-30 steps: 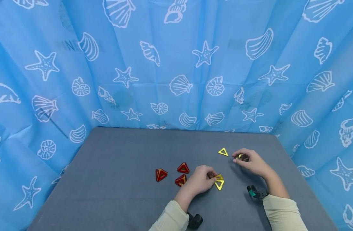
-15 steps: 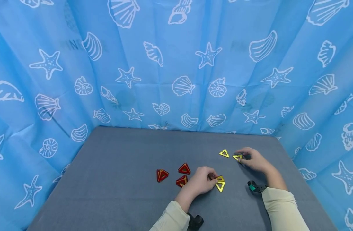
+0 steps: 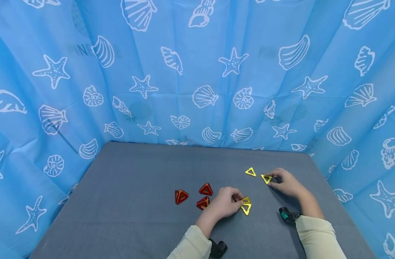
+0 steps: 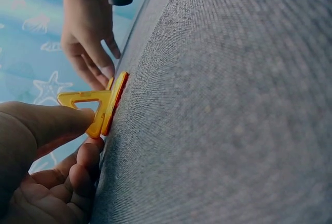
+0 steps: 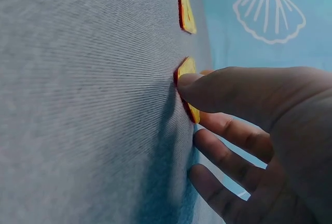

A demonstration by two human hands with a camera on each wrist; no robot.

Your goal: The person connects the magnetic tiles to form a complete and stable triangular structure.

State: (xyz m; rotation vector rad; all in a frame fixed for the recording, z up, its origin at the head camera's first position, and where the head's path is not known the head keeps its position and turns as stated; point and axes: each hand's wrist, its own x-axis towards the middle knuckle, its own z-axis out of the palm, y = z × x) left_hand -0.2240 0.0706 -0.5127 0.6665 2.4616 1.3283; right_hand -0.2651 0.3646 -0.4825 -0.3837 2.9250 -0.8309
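My left hand (image 3: 225, 202) pinches a hollow yellow triangular tile (image 4: 78, 97) between thumb and fingers. That tile stands tilted up from the table, against a second yellow triangular tile (image 4: 116, 102) lying flat. To the right, my right hand (image 3: 286, 184) holds another yellow triangular tile (image 3: 263, 180) by its right side, thumb in front. In the right wrist view, this tile (image 5: 188, 65) lies at the table surface with the thumb on it. Just left of it in the head view is a loose yellow triangular tile (image 3: 251, 175), flat and untouched.
Three dark red pyramid-like triangular pieces (image 3: 181, 196) sit left of the left hand, the nearest one close to its wrist. A grey cloth covers the table (image 3: 136, 172). Behind it hangs a blue curtain (image 3: 184, 79) with white shell and starfish prints.
The tile at my right hand, mostly hidden by fingers a second ago, now shows flat on the table. My right fingers have shifted to its right side. My left hand has stayed in place.
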